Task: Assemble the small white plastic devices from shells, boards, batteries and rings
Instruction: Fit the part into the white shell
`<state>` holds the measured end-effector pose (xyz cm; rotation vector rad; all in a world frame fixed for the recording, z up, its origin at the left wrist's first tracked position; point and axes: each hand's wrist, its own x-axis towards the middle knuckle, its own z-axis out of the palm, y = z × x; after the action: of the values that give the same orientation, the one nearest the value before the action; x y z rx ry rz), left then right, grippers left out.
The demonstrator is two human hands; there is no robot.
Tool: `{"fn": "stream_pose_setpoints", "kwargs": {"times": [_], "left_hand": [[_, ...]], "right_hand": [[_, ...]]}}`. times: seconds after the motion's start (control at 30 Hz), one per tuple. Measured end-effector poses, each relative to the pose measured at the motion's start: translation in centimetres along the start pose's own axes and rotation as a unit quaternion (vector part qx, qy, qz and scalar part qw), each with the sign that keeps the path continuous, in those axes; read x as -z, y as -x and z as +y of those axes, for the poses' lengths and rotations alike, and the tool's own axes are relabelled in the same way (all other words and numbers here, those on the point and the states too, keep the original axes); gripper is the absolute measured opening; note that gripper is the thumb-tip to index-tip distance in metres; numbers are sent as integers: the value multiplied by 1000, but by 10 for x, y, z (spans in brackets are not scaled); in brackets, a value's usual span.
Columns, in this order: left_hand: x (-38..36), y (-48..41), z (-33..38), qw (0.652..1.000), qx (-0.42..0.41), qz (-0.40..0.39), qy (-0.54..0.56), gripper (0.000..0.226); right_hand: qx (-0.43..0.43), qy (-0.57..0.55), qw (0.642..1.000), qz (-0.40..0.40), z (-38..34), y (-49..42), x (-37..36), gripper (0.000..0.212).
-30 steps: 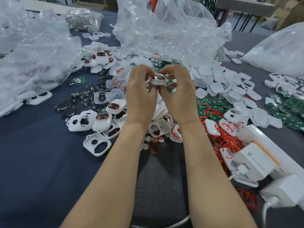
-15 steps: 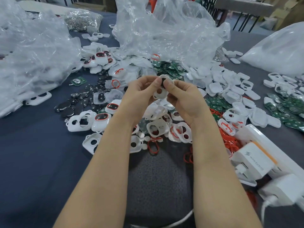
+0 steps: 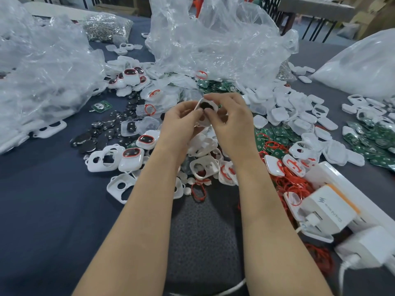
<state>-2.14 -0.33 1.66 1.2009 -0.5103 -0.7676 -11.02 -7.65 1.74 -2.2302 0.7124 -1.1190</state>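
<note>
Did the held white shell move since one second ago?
Yes: the white shell turned upright, its dark round part now toward the camera, but stays level with the lone green board.

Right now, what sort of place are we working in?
Probably a small assembly workshop: loose white shells, green boards and coin batteries heaped on a dark table, beside bulk plastic bags.

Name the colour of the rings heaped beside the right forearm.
Red rings, seen best in the head view.

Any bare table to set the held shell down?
Bare: blue cloth near left, bordered by open shells and the plastic bag; grey mat between the forearms. Crowded: centre pile, red rings and chargers at right.
</note>
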Motion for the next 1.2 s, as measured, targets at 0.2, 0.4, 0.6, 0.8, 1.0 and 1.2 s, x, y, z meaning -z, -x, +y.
{"fn": "stream_pose_setpoints", "kwargs": {"times": [0.2,0.4,0.6,0.8,1.0,1.2], "left_hand": [[0,-3,2,993,52,-20,99,16],[1,-7,2,970,99,-30,218,13],[-4,-8,-3,995,5,63,76,14],[-10,-1,-6,994,-86,72,-8,9],[-14,0,-8,992,-111,37,-51,10],[-13,2,-8,991,-119,36,-57,13]], "right_hand": [[30,17,999,10,-3,1,-1,26],[34,25,999,13,-7,3,-5,18],[-92,-149,982,74,-14,0,-4,17],[-148,-208,961,102,-15,0,-8,7],[-182,-209,954,113,-12,0,-6,6],[-152,-222,959,83,-12,1,-7,6]]}}
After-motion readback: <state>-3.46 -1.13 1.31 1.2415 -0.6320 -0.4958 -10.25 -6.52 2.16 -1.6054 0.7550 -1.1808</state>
